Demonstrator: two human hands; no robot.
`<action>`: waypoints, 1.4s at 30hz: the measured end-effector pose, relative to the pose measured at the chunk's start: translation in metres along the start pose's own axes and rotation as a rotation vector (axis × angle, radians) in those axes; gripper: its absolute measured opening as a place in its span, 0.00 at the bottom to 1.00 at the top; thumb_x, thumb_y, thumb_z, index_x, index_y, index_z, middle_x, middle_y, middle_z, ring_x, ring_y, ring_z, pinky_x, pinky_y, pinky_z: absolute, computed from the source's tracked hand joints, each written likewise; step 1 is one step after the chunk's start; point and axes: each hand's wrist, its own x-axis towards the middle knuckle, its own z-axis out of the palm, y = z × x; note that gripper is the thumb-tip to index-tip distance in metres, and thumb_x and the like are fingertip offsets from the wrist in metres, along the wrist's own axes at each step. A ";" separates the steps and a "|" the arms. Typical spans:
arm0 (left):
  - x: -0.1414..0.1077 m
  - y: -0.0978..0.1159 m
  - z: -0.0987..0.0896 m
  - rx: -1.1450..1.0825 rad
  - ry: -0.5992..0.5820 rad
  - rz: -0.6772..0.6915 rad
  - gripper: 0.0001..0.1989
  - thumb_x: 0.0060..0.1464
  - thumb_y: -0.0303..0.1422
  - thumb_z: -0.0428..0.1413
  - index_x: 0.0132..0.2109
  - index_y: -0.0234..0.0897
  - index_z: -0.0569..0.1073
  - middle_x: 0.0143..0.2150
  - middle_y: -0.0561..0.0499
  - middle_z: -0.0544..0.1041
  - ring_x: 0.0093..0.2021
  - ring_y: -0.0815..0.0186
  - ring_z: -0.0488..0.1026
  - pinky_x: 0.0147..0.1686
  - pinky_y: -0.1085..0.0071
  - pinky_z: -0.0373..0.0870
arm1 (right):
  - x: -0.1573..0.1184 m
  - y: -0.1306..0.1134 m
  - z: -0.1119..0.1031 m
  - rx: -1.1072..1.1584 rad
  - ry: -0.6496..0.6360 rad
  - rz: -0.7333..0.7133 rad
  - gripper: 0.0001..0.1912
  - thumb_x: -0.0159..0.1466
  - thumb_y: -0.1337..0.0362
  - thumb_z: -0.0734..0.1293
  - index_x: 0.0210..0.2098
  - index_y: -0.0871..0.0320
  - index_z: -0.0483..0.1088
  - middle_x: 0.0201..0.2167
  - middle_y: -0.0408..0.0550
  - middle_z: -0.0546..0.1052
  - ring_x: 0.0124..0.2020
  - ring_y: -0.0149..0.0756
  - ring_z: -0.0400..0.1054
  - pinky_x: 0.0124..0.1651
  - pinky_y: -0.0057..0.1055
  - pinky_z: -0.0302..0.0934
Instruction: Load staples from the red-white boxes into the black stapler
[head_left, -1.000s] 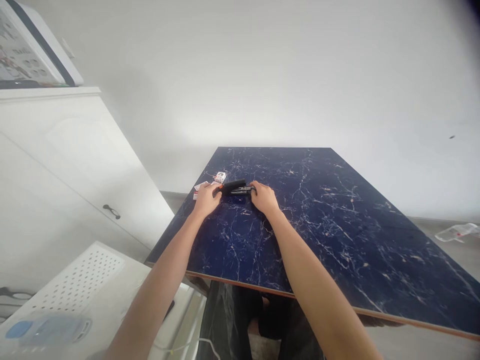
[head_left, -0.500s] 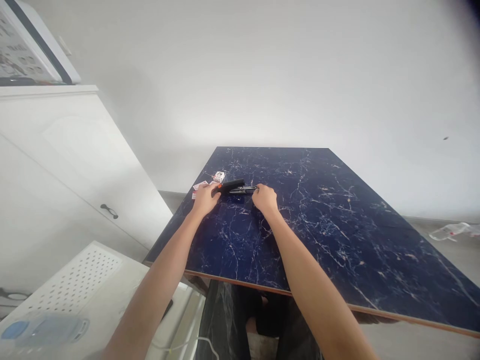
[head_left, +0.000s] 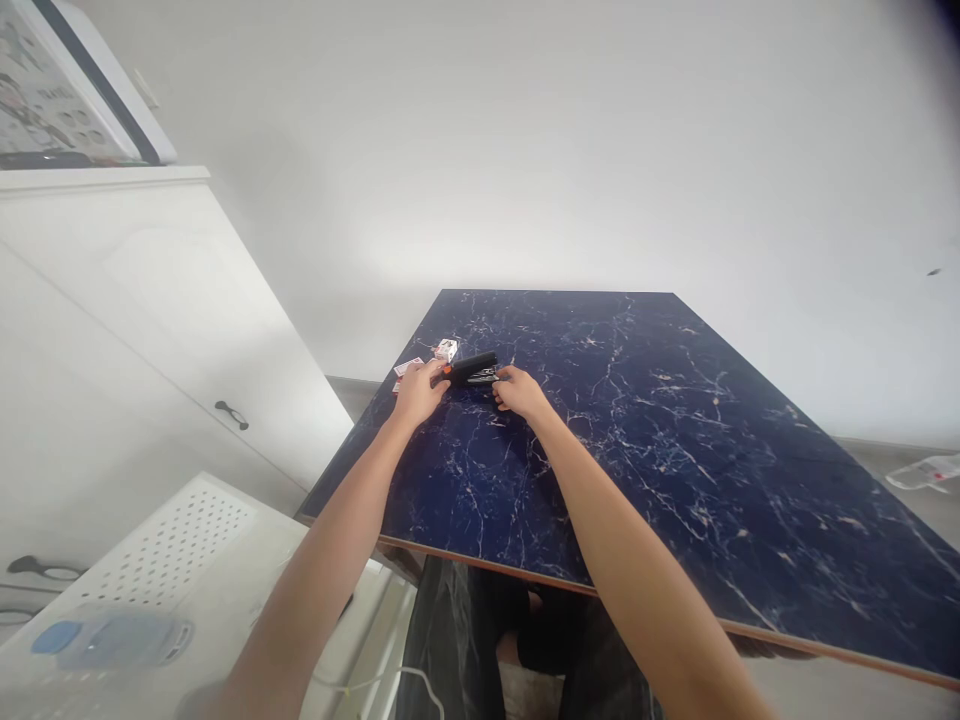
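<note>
A black stapler with an orange detail lies over the dark blue marbled table, its upper arm lifted from the metal staple channel. My left hand is closed around its rear end. At the front end, my right hand has its fingers curled and pinching the tip of the channel; its fingertips are partly hidden. Just behind my left hand stands a small white box with red print. A red-and-white packet lies to the left, partly covered by that hand.
A white cabinet with a dark handle stands at the left. Nearer to me, a white perforated surface carries a clear bottle with a blue cap. A wall rises behind the table. Clear plastic lies beyond the table's right edge.
My right hand has moved left along the stapler, closer to my left hand, and the stretch of channel showing between them is shorter. The whole view has shifted slightly.
</note>
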 end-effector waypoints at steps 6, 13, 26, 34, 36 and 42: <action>-0.003 0.007 -0.001 0.054 -0.010 0.021 0.24 0.58 0.29 0.61 0.61 0.40 0.74 0.50 0.43 0.82 0.59 0.51 0.72 0.61 0.54 0.65 | -0.012 -0.017 -0.003 -0.058 0.013 -0.002 0.18 0.59 0.66 0.68 0.50 0.56 0.73 0.31 0.46 0.82 0.28 0.41 0.79 0.40 0.37 0.73; -0.007 0.028 -0.001 0.043 -0.002 0.129 0.23 0.60 0.43 0.60 0.60 0.42 0.76 0.45 0.45 0.83 0.57 0.47 0.70 0.62 0.52 0.62 | -0.035 -0.028 0.006 -0.370 0.229 -0.148 0.14 0.65 0.65 0.64 0.50 0.57 0.72 0.42 0.57 0.82 0.46 0.52 0.77 0.50 0.41 0.66; -0.004 -0.007 -0.011 0.389 -0.102 -0.132 0.25 0.65 0.52 0.49 0.60 0.49 0.76 0.61 0.38 0.72 0.62 0.37 0.65 0.60 0.37 0.57 | -0.033 -0.017 0.009 -0.433 0.255 -0.196 0.13 0.65 0.66 0.63 0.47 0.56 0.75 0.42 0.54 0.83 0.45 0.50 0.77 0.48 0.39 0.67; 0.025 0.006 0.005 0.291 0.024 -0.084 0.26 0.68 0.49 0.46 0.65 0.44 0.72 0.65 0.41 0.71 0.65 0.46 0.64 0.64 0.50 0.60 | -0.034 -0.017 0.003 -0.240 0.335 -0.117 0.14 0.66 0.64 0.64 0.50 0.55 0.74 0.45 0.51 0.83 0.47 0.45 0.78 0.52 0.37 0.67; 0.044 -0.002 0.006 0.271 -0.045 -0.092 0.29 0.68 0.49 0.45 0.69 0.44 0.67 0.73 0.42 0.62 0.71 0.45 0.58 0.67 0.49 0.56 | -0.033 -0.016 0.003 -0.204 0.334 -0.126 0.13 0.67 0.64 0.65 0.49 0.55 0.75 0.45 0.51 0.83 0.46 0.44 0.78 0.52 0.37 0.68; 0.065 -0.003 0.025 0.215 -0.346 0.031 0.23 0.70 0.44 0.43 0.61 0.47 0.76 0.76 0.51 0.56 0.73 0.46 0.57 0.69 0.47 0.53 | -0.021 -0.009 -0.003 -0.192 0.401 -0.155 0.12 0.66 0.64 0.65 0.47 0.56 0.77 0.45 0.53 0.82 0.45 0.44 0.77 0.53 0.38 0.67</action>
